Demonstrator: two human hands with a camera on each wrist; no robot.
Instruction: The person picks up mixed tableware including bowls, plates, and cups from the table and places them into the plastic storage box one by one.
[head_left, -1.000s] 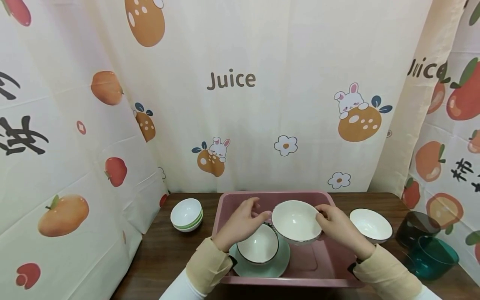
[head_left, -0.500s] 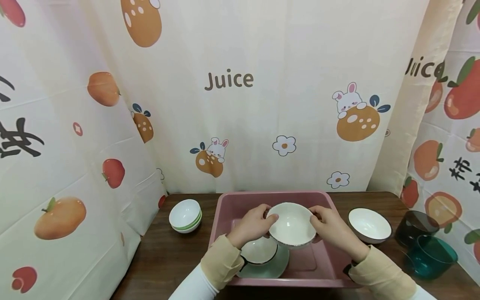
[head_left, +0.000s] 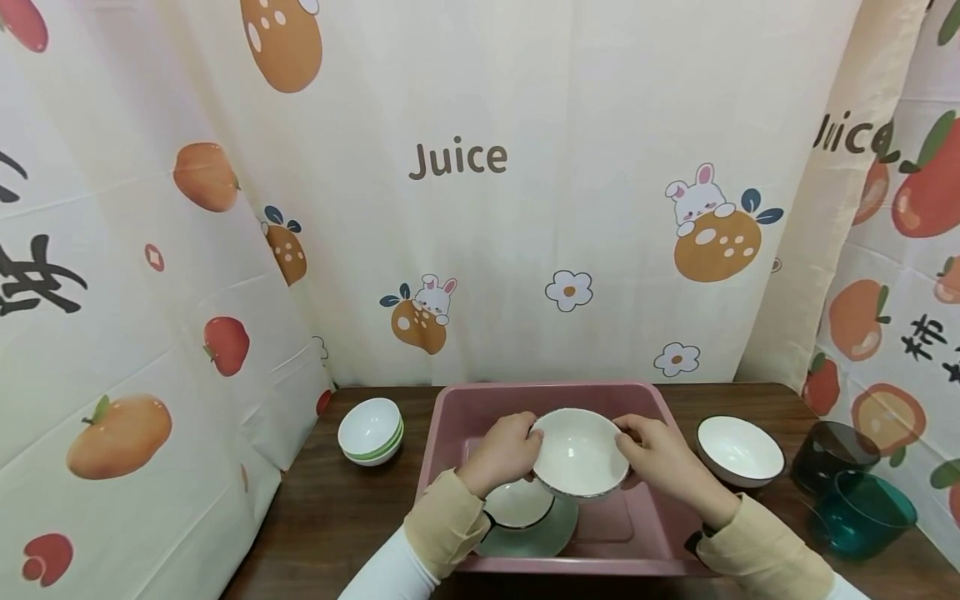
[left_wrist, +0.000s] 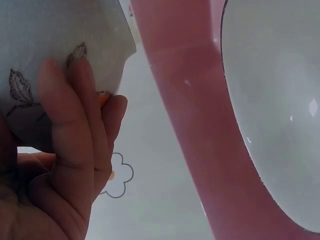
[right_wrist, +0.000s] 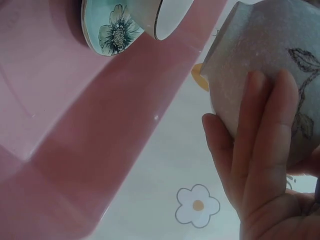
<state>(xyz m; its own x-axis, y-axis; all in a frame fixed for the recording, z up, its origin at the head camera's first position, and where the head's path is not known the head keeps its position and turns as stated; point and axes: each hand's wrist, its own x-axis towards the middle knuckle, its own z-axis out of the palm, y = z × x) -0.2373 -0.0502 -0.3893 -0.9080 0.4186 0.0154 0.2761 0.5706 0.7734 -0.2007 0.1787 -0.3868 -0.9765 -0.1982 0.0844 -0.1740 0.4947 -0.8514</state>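
Observation:
Both hands hold a white bowl (head_left: 581, 454) with a thin dark rim, tilted so its inside faces me, above the pink tub. My left hand (head_left: 504, 452) grips its left side, thumb at the rim. On the other side my right hand (head_left: 662, 458) grips it the same way. Fingers (left_wrist: 70, 115) of the left hand spread under the outer wall, which bears a leaf drawing; the right wrist view shows the same for the right fingers (right_wrist: 270, 130). Below, in the tub, another dark-rimmed bowl (head_left: 521, 505) sits on a pale green plate (head_left: 558, 533), partly hidden by the left hand.
The pink tub (head_left: 618, 562) stands on a dark wooden table (head_left: 322, 517). A stack of white and green bowls (head_left: 372, 431) is at the left. To the right are a dark-sided white bowl (head_left: 740, 450), a smoky dark cup (head_left: 834, 454) and a teal cup (head_left: 862, 512).
One second ago my left hand was beside the bowl with fingers spread; it has since taken hold of the left side. The bowl has shifted slightly left and down.

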